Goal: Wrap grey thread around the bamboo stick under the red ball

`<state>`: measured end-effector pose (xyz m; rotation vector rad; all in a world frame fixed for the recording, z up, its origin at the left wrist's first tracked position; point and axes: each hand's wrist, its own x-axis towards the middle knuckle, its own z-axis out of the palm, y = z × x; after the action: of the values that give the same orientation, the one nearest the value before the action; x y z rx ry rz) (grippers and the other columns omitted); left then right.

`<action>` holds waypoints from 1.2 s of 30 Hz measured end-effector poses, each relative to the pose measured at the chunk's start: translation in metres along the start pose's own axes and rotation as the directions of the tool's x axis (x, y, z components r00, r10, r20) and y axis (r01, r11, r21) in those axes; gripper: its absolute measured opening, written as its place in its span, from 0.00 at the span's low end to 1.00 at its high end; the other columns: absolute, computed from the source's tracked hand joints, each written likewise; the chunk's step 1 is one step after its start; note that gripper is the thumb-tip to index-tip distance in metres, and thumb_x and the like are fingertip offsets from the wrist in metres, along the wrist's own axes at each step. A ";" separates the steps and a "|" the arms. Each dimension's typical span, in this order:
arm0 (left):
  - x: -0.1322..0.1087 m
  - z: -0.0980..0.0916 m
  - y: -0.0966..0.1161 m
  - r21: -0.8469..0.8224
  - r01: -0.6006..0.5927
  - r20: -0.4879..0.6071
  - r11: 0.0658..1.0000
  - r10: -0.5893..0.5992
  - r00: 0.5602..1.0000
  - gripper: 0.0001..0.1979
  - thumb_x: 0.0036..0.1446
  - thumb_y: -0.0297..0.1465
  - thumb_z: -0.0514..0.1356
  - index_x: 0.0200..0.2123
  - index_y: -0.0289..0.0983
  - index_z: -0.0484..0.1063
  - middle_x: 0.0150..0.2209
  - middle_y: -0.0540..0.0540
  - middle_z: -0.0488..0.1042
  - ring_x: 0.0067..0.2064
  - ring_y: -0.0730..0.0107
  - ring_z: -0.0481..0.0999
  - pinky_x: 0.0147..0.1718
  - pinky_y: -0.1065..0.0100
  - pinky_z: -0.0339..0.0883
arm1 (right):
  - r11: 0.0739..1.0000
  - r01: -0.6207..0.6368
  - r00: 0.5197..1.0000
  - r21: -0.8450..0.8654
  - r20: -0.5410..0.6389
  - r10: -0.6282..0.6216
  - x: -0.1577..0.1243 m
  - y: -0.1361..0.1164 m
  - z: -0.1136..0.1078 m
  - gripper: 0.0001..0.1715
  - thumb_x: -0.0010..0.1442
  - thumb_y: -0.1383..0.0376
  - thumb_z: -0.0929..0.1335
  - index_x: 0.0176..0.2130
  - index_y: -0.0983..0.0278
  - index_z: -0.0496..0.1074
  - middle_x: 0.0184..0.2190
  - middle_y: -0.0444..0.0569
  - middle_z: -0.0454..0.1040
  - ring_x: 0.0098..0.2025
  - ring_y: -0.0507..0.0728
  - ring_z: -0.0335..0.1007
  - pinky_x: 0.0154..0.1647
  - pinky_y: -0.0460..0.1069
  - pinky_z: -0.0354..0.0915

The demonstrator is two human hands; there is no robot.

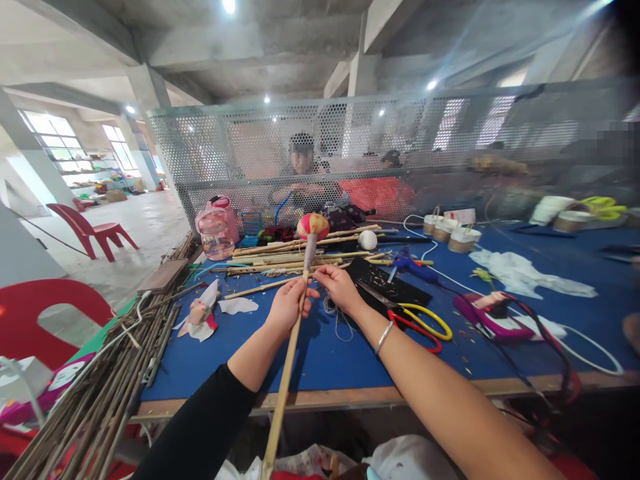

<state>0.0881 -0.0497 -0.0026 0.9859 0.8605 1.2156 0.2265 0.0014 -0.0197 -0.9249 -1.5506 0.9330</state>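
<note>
My left hand (pixel 293 303) is closed around a bamboo stick (pixel 289 373) that slants away from me over the table edge. At its far end sits a red and yellow ball-shaped head (pixel 313 227), with a greyish wrapping (pixel 310 252) just below it. My right hand (pixel 340 285) is pinched together close to the stick, beneath the wrapping; what its fingertips hold is too small to make out. Thin pale string (pixel 343 323) lies in loops under that hand. Scissors with red and yellow handles (pixel 423 323) rest on a black cloth (pixel 390 283) to the right.
Behind the stick lie several bamboo sticks (pixel 270 260) and a white ball of thread (pixel 368 240). A blue glue gun (pixel 407 262) is right of them. Cloth scraps (pixel 200 317) lie left. A perforated metal screen (pixel 240 147) crosses the back, a person (pixel 302 163) behind it.
</note>
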 end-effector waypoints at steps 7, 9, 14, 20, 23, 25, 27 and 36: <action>-0.005 0.001 0.003 -0.099 0.083 0.065 0.992 -0.077 0.995 0.17 0.48 0.40 0.62 0.36 0.34 0.66 0.21 0.55 0.63 0.15 0.86 0.54 0.13 0.80 0.47 | 1.000 -0.005 1.000 -0.027 -0.020 0.005 0.000 0.000 -0.002 0.13 0.51 0.57 0.66 0.27 0.66 0.69 0.21 0.42 0.65 0.24 0.50 0.56 0.27 0.46 0.55; -0.006 0.001 0.003 -0.105 0.093 0.053 0.990 -0.088 0.995 0.17 0.48 0.41 0.62 0.36 0.35 0.65 0.18 0.57 0.58 0.14 0.87 0.50 0.12 0.81 0.43 | 0.999 0.012 1.000 -0.048 -0.018 -0.013 0.000 0.001 -0.002 0.13 0.52 0.57 0.66 0.27 0.66 0.69 0.21 0.42 0.65 0.24 0.50 0.56 0.27 0.46 0.55; -0.006 0.001 0.000 0.030 0.033 -0.015 0.999 -0.032 0.999 0.18 0.46 0.42 0.63 0.32 0.37 0.60 0.18 0.58 0.60 0.14 0.86 0.51 0.12 0.81 0.43 | 0.994 0.046 0.999 -0.094 0.008 -0.046 0.000 0.000 0.000 0.13 0.52 0.57 0.66 0.27 0.66 0.69 0.21 0.43 0.65 0.25 0.51 0.57 0.28 0.46 0.56; -0.004 0.002 -0.003 0.045 0.003 -0.012 0.999 -0.003 1.000 0.17 0.47 0.43 0.61 0.33 0.37 0.60 0.21 0.55 0.66 0.14 0.85 0.54 0.11 0.80 0.45 | 0.994 0.049 0.999 -0.099 0.004 -0.049 -0.001 -0.002 0.000 0.13 0.53 0.58 0.66 0.27 0.66 0.69 0.22 0.43 0.67 0.26 0.51 0.58 0.29 0.47 0.57; -0.004 0.003 -0.005 0.097 -0.002 -0.036 0.995 0.006 0.999 0.18 0.48 0.44 0.60 0.34 0.36 0.63 0.23 0.53 0.67 0.16 0.83 0.59 0.10 0.79 0.48 | 0.995 0.049 0.999 -0.091 0.001 -0.050 -0.001 -0.003 -0.001 0.13 0.53 0.58 0.65 0.28 0.66 0.70 0.22 0.44 0.67 0.26 0.51 0.58 0.30 0.47 0.56; -0.004 0.003 -0.006 0.138 -0.006 -0.060 0.990 0.014 0.998 0.18 0.48 0.44 0.59 0.35 0.36 0.65 0.22 0.54 0.65 0.16 0.82 0.60 0.09 0.79 0.49 | 0.995 0.047 0.999 -0.088 0.004 -0.046 -0.001 -0.003 -0.001 0.13 0.53 0.58 0.65 0.27 0.66 0.69 0.22 0.43 0.67 0.26 0.51 0.58 0.29 0.47 0.56; -0.004 0.002 -0.007 0.169 -0.014 -0.067 0.985 0.026 0.997 0.18 0.49 0.45 0.59 0.34 0.35 0.66 0.19 0.56 0.62 0.15 0.82 0.58 0.09 0.78 0.50 | 0.995 0.045 0.999 -0.088 0.007 -0.045 -0.001 -0.003 -0.001 0.13 0.53 0.57 0.66 0.27 0.66 0.69 0.22 0.43 0.67 0.25 0.51 0.58 0.29 0.46 0.56; 0.000 0.001 -0.006 0.106 -0.060 -0.089 0.993 0.070 0.994 0.18 0.43 0.43 0.63 0.28 0.35 0.63 0.17 0.55 0.65 0.12 0.84 0.55 0.09 0.77 0.48 | 0.992 0.046 0.999 -0.114 0.020 -0.044 -0.002 -0.004 0.000 0.13 0.52 0.58 0.66 0.26 0.66 0.69 0.21 0.43 0.66 0.25 0.51 0.58 0.29 0.47 0.56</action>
<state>0.0917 -0.0501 -0.0082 1.0542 0.9785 1.2906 0.2263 -0.0021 -0.0165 -0.9605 -1.6471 0.8284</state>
